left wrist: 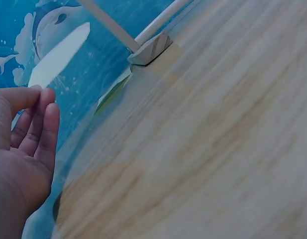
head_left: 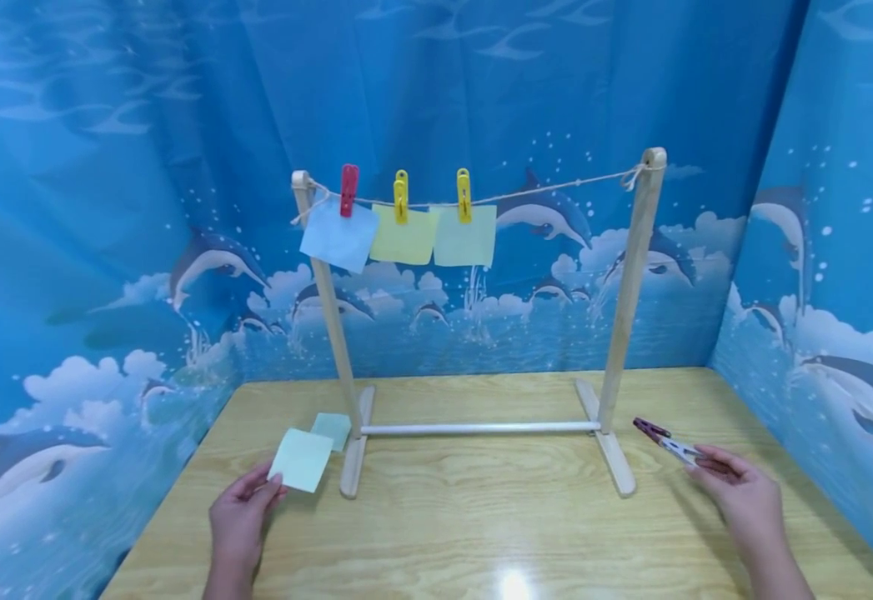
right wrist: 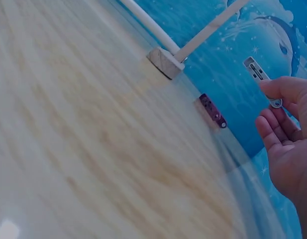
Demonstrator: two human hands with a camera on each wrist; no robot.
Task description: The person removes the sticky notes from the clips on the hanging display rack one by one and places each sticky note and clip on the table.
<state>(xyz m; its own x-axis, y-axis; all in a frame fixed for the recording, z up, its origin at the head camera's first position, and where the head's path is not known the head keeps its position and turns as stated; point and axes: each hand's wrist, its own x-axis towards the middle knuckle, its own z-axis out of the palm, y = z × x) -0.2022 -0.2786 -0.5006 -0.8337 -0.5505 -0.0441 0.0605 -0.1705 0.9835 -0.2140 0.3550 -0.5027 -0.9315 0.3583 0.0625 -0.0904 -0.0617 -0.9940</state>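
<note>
My left hand (head_left: 239, 510) pinches a pale green paper square (head_left: 301, 460) by its lower corner, thumb on top. The square is lifted off the table and, in the head view, overlaps a second green paper square (head_left: 331, 430) lying by the stand's left foot. Over on the right, my right hand (head_left: 744, 496) pinches a white clothespin (right wrist: 257, 72) between thumb and fingers. A dark maroon clothespin (right wrist: 212, 110) lies on the table just beyond it. On the string (head_left: 556, 186), a red clothespin (head_left: 349, 190) and two yellow clothespins (head_left: 464, 196) hold up three paper squares (head_left: 404, 237).
A wooden stand with two posts (head_left: 631, 292) and a white crossbar (head_left: 481, 428) occupies the back of the wood-patterned table (head_left: 436, 517). Its feet (head_left: 616, 462) reach toward the front. A blue dolphin-print curtain (head_left: 436, 83) encloses the table behind and at both sides.
</note>
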